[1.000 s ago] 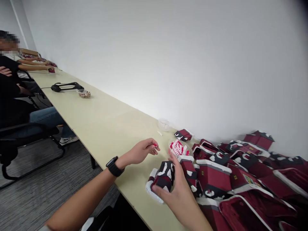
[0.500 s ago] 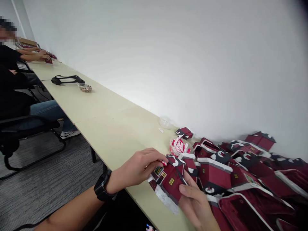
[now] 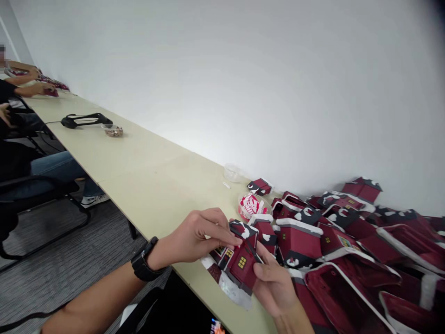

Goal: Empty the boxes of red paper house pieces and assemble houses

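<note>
A small dark-red model house [image 3: 245, 264] with yellow windows, a dark roof and white snow trim is held tilted above the table edge. My right hand [image 3: 276, 280] is closed around its right side, thumb on the front wall. My left hand [image 3: 203, 236], a black watch on its wrist, has its fingers pinched against the house front beneath the roof. Between those fingertips only a trace of a small red-and-white piece shows; the rest is covered. Behind the house, a clear bowl [image 3: 267, 209] holds red-and-white striped pieces.
Many similar model houses [image 3: 302, 239] are heaped on the right. An empty-looking clear bowl [image 3: 233, 172] and a white strip [image 3: 226, 185] lie by the wall. Farther along the table [image 3: 149, 171] are a black stand-like object [image 3: 86, 120], a bowl of small brown pieces [image 3: 114, 131] and co-workers' hands [image 3: 40, 88].
My left fingertips have moved the small red-and-white piece against the house front, covering most of it. The whole view has shifted slightly. My right hand keeps its hold on the house.
</note>
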Motion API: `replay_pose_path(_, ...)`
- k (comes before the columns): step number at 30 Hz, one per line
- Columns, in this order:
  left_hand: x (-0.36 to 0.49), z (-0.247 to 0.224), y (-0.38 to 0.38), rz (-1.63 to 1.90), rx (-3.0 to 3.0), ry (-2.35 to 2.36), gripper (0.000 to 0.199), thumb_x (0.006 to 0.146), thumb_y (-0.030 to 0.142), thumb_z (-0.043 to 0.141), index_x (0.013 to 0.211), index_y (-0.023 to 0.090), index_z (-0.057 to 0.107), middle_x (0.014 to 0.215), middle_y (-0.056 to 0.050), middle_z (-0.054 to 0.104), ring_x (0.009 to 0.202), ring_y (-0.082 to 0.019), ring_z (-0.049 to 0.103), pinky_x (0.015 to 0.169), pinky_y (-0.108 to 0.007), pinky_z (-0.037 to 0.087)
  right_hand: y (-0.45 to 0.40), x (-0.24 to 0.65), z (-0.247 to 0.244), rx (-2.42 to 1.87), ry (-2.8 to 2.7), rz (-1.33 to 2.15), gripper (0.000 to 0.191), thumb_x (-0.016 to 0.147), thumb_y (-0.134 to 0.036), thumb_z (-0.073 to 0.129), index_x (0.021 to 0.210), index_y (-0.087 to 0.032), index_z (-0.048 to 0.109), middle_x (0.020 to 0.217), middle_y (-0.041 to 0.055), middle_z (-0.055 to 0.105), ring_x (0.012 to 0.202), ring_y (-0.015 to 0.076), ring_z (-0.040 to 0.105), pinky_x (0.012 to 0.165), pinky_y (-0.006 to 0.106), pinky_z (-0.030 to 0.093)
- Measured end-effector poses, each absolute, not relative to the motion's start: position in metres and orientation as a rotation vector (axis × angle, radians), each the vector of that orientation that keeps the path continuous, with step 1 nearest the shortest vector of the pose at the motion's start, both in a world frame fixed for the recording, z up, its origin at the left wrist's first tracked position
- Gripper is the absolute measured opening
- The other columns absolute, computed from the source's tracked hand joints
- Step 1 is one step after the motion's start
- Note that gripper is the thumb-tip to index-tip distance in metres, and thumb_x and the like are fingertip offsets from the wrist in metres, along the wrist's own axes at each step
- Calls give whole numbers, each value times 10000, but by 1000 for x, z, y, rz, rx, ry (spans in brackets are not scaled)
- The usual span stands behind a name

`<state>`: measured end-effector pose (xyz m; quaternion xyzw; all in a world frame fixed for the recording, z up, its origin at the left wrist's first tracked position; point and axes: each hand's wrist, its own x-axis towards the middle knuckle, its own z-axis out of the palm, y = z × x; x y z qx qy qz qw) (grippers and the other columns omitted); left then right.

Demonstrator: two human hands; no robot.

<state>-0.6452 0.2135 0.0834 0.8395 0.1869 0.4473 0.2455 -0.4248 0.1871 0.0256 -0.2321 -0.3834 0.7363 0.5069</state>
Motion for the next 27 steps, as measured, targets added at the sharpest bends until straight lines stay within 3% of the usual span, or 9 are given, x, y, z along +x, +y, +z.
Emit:
replay_pose_path(8,-633,90,211,1309,2289,378,170,926,198,723,882,312,841,807,-22,790,778,-157,706,729,-296,578,188,-422,12,-510,-941,1708,787,457,-371,993,1194,-263,738,1287,94,712,1333,383,557,1170,542,384)
replay_pose_path(12,-628,83,216,1407,2302,307,121,885,160,768,825,234,843,775,-54,785,740,-142,708,694,-255,557,190,-418,7,-544,-985,1658,819,507,-422,980,1260,-272,698,1329,115,690,1299,386,584,1171,576,363)
replay_pose_path(15,-631,72,221,1412,2218,373,93,865,171,790,828,236,845,761,-54,777,756,-152,726,700,-243,575,191,-420,12,-600,-1051,1604,842,551,-390,969,1320,-257,650,1351,138,675,1286,383,597,1178,595,346)
replay_pose_path(19,-640,59,223,1429,1983,466,51,876,264,795,877,241,840,844,-51,784,877,-184,747,821,-282,600,190,-428,25,-695,-1093,1550,1012,592,-340,969,1480,-258,492,1420,135,630,1326,358,576,1187,579,357)
replay_pose_path(21,-639,57,225,1556,1802,560,145,915,357,756,981,243,818,1014,-50,782,1034,-195,711,962,-316,556,190,-432,28,-737,-1158,1485,1084,617,-335,965,1542,-274,402,1477,116,585,1370,331,542,1226,554,306)
replay_pose_path(24,-623,59,232,1562,1598,767,354,1026,497,550,1217,243,707,1317,-61,677,1274,-212,580,1145,-378,422,192,-436,24,-762,-1321,1366,1112,652,-342,950,1580,-312,338,1595,92,452,1452,305,454,1244,517,290)
replay_pose_path(27,-599,59,240,1316,1622,753,499,1053,590,395,1294,208,609,1305,-95,652,1254,-229,576,1154,-407,404,194,-437,18,-770,-1501,1188,1088,691,-366,918,1599,-298,323,1670,91,317,1525,292,337,1256,485,276)
